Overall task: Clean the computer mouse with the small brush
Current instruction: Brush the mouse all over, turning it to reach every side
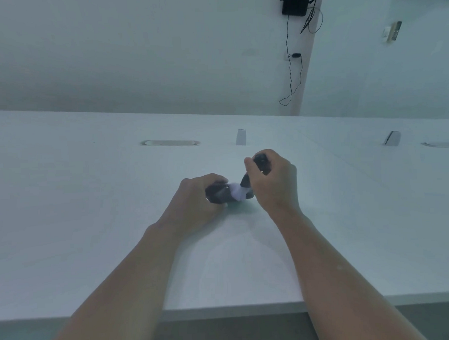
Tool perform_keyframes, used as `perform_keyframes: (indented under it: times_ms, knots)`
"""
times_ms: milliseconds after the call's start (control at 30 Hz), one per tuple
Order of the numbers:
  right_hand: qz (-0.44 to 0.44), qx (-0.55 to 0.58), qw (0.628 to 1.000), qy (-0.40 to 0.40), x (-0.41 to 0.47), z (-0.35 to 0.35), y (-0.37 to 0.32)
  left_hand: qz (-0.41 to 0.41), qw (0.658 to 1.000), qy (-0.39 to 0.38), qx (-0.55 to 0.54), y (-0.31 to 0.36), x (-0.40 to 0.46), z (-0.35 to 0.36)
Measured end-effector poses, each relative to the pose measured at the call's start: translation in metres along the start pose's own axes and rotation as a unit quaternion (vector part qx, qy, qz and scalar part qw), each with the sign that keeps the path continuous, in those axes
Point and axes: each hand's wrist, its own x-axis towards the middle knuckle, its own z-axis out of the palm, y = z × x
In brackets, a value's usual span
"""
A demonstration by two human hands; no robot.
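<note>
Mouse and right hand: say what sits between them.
In the head view, the brush's white bristles lie on the mouse held by the left hand, its dark handle in the right hand.

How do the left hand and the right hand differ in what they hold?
The left hand grips the dark mouse low on the table; the right hand grips the brush, higher and nearly upright. The brush has white bristles, the mouse none. Both hands have curled fingers.
</note>
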Motion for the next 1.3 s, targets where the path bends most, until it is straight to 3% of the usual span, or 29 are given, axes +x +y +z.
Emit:
perform_keyframes:
  times_ms: [233,333,467,700,867,1067,1200,1300]
  knots:
    - [0.054,-0.075,0.995,-0.034,0.003,-0.003,0.014,0.002,1.000,-0.005,-0.030,0.002,-0.003,-0.003]
    - [0.079,0.019,0.997,-0.011,0.005,-0.005,0.005,0.009,1.000,-0.007,-0.024,-0.004,0.000,-0.001]
    - [0.121,0.116,0.984,-0.052,0.003,-0.005,-0.005,0.007,0.999,-0.022,-0.034,-0.009,0.005,0.002]
    - [0.130,0.070,0.986,-0.075,0.002,-0.004,-0.002,0.015,0.998,-0.047,-0.041,-0.008,0.005,0.003]
    - [0.093,0.062,0.993,-0.031,0.005,-0.003,-0.002,-0.014,0.999,-0.036,-0.027,-0.012,0.005,0.004]
    - [0.033,0.012,0.995,-0.093,-0.003,0.002,-0.007,-0.030,0.998,-0.054,-0.002,-0.011,0.008,0.006]
    - [0.075,-0.092,0.990,-0.073,0.002,-0.002,0.007,-0.039,0.998,-0.049,-0.004,-0.008,0.006,0.006]
    - [0.072,-0.070,0.994,-0.038,0.004,-0.004,0.008,-0.053,0.997,-0.051,-0.003,-0.008,0.005,0.005]
